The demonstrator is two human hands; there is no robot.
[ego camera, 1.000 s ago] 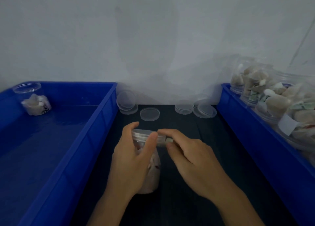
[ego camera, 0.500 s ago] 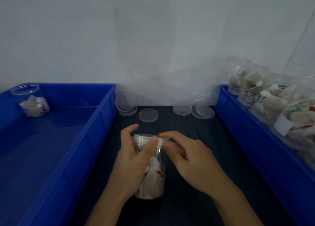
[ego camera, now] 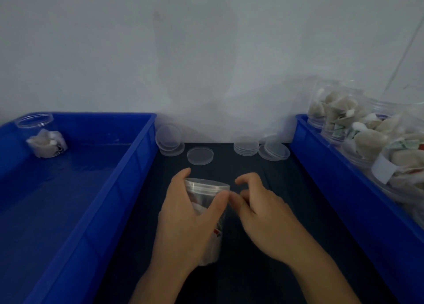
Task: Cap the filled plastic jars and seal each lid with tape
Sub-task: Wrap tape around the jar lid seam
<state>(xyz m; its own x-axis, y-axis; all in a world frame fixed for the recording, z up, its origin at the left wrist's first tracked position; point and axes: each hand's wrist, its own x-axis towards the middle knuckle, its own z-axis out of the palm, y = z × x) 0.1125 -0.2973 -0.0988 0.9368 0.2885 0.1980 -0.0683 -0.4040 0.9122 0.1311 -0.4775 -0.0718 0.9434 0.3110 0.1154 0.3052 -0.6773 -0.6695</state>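
Note:
A clear plastic jar [ego camera: 207,200] filled with pale wrapped pieces stands on the dark mat [ego camera: 252,269], a clear lid [ego camera: 206,185] sitting on its mouth. My left hand [ego camera: 183,221] grips the jar's upper body, thumb at the front and fingers round the back. My right hand [ego camera: 263,214] sits just right of the jar, off the lid, with loosely curled fingers. Its thumb tip lies by the jar wall next to my left thumb. No tape is visible in either hand.
Loose clear lids lie at the back of the mat: one flat lid [ego camera: 200,156], a leaning pair [ego camera: 169,140], and a stack [ego camera: 246,145]. The left blue bin [ego camera: 128,166] holds one jar [ego camera: 43,136]. The right blue bin [ego camera: 332,177] holds several filled jars [ego camera: 344,124].
My right hand has come off the lid and drawn back to the right of the jar. My left hand keeps its grip on the jar.

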